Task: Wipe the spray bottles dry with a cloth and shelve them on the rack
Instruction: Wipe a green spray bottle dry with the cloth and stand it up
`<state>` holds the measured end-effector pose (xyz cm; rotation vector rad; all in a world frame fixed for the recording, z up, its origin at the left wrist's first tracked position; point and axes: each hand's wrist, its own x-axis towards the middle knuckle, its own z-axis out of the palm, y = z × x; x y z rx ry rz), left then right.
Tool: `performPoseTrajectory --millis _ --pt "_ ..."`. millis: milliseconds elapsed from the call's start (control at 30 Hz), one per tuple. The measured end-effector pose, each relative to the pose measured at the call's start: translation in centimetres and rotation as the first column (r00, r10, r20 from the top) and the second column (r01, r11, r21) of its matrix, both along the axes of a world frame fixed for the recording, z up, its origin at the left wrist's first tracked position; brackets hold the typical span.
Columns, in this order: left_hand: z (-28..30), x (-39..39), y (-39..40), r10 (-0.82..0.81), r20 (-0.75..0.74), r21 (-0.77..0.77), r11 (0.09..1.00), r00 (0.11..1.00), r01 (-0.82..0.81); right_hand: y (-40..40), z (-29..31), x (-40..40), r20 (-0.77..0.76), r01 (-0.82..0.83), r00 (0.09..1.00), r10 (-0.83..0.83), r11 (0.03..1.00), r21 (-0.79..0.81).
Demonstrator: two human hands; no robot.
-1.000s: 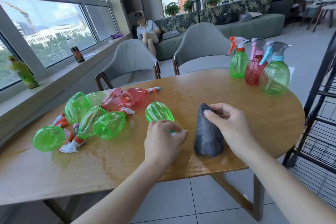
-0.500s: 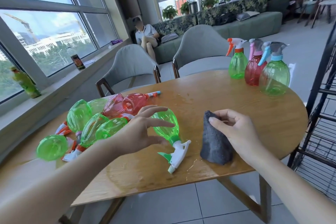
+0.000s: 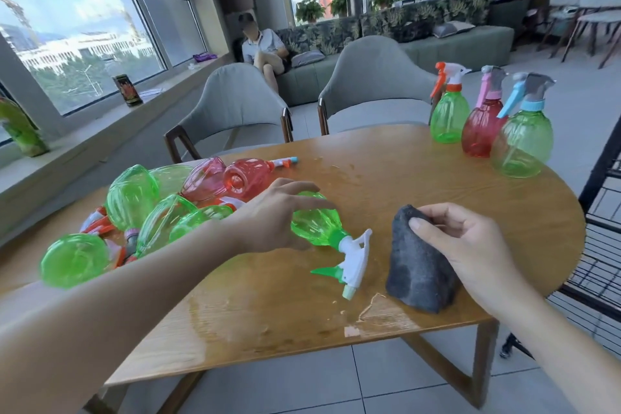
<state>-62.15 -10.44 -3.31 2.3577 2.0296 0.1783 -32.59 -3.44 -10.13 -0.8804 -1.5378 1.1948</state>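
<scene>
A person's left hand [image 3: 279, 215], fingers spread, closes over a green spray bottle [image 3: 319, 227] lying on the wet wooden table [image 3: 403, 178] while the right hand [image 3: 460, 245] pinches a grey cloth [image 3: 416, 272]; three bottles [image 3: 487, 124] stand upright, a pile [image 3: 151, 208] awaits wiping, and none visibly sits on the rack [image 3: 601, 212].

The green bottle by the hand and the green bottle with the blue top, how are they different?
The green bottle by the left hand lies on its side; the blue-topped green bottle stands upright. The first has a white sprayer with a green trigger, the second a grey sprayer with a blue trigger. The left hand reaches over the first; nothing touches the second. Both are clear green plastic.
</scene>
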Motion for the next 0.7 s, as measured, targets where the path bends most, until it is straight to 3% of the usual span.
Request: performPoseTrajectory --millis 233,367,467,567,700 --pt "-2.6 0.8 -1.9 0.170 0.357 0.186 0.951 0.918 -0.249 0.3 0.3 0.9 -0.047 -0.007 0.999 0.008 1.000 0.023" --pt "-3.6 3.7 -3.4 0.222 0.624 0.155 0.904 0.749 -0.397 0.3 1.0 1.8 -0.092 0.013 0.996 -0.009 0.999 0.045" --pt "-4.8 6.6 -3.9 0.244 0.797 0.085 0.860 0.552 -0.503 0.5 1.3 2.5 -0.139 0.034 0.990 -0.026 0.998 0.057" --pt "-5.4 10.2 -4.3 0.300 0.842 0.031 0.803 0.448 -0.595 0.8 1.3 3.3 -0.154 0.064 0.987 -0.052 0.995 0.072" --pt "-5.4 14.2 -4.1 0.344 0.801 0.073 0.756 0.489 -0.650 1.1 1.4 4.7 -0.195 0.077 0.979 -0.064 0.995 0.057"
